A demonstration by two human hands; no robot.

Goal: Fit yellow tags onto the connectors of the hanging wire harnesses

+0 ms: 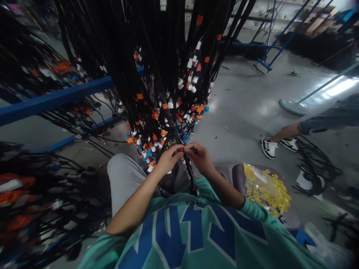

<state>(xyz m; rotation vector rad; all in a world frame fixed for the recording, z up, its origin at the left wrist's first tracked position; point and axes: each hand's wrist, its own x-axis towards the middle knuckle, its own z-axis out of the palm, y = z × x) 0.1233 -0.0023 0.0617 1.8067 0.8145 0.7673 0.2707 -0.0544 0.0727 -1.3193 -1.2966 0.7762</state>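
Observation:
Between my two hands is a small red connector (181,150), on or beside a black wire harness branch (191,175) that hangs down to my lap. The fingers and thumb of my left hand (168,158) pinch the connector from the left. My right hand (199,157) is closed at its right side, fingertips pressed together; whatever lies in them is too small to make out. Just beyond my hands hangs a thick bundle of black wire harnesses (157,74), with many white, orange and blue connectors at the lower ends.
A blue rack bar (56,99) crosses on the left, with more harnesses around it. To my right, yellow plastic clips (269,190) and a clear bag lie on a stool (239,179). Another person's leg (288,132) and black cables (314,164) are farther right.

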